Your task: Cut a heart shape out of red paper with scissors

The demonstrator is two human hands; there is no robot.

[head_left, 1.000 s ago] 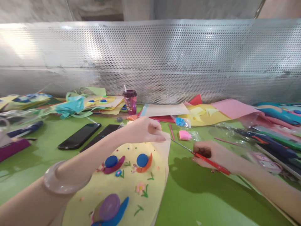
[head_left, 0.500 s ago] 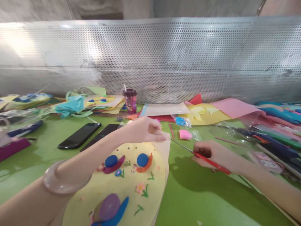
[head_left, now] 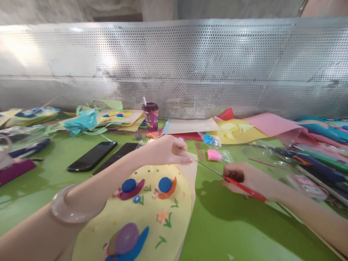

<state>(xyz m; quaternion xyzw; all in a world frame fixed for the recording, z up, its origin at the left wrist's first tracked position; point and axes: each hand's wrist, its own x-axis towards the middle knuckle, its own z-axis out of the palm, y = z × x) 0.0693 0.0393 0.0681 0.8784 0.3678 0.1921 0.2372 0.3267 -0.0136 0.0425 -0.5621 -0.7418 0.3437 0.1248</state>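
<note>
My left hand (head_left: 168,150) pinches the far edge of a yellow craft sheet (head_left: 141,214) and holds it lifted off the green table (head_left: 231,228). The sheet carries clay snails in blue, purple and orange, plus small flowers. A beige bangle sits on my left wrist. My right hand (head_left: 248,179) grips red-handled scissors (head_left: 236,184). Their metal blades point left and meet the sheet's edge right beside my left fingertips.
Two black phones (head_left: 92,156) lie left of the sheet. A purple cup with a straw (head_left: 150,116) stands at the back. Coloured paper sheets (head_left: 244,128), pink clay in a bag (head_left: 214,156) and pens (head_left: 312,161) crowd the right. A perforated metal wall closes the far side.
</note>
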